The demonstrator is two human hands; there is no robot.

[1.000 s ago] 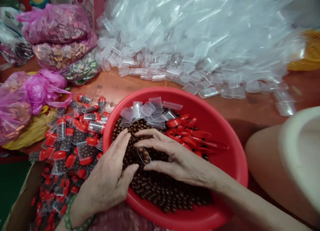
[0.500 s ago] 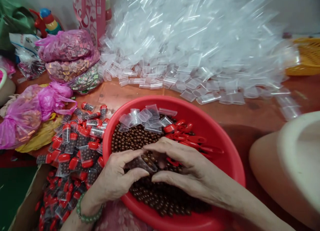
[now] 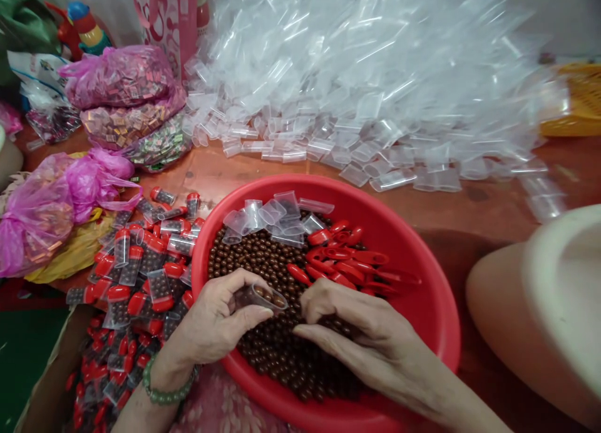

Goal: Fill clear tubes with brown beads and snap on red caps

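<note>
My left hand [image 3: 218, 317], with a green bead bracelet on its wrist, grips a clear plastic tube [image 3: 263, 297] between thumb and fingers. The tube lies tilted, its open mouth facing right, with brown balls inside. To the right, my right hand [image 3: 350, 323] hangs low over the brown balls [image 3: 277, 351], fingers bent and thumb apart from them; nothing shows in it. Both hands are above a red basin [image 3: 413, 258]. In the basin, empty clear tubes [image 3: 272, 217] lie at the back and red plastic caps [image 3: 347, 258] at the back right.
Filled tubes with red caps [image 3: 150, 251] are heaped left of the basin, some in a box below. A large pile of clear tubes [image 3: 357, 95] covers the back of the table. Pink bags [image 3: 122, 76] stand at left, a pale tub [image 3: 530, 301] at right.
My right hand has drawn back from the tube's mouth, down and to the right, its fingers now more bent. My left hand still holds the tube in nearly the same place.
</note>
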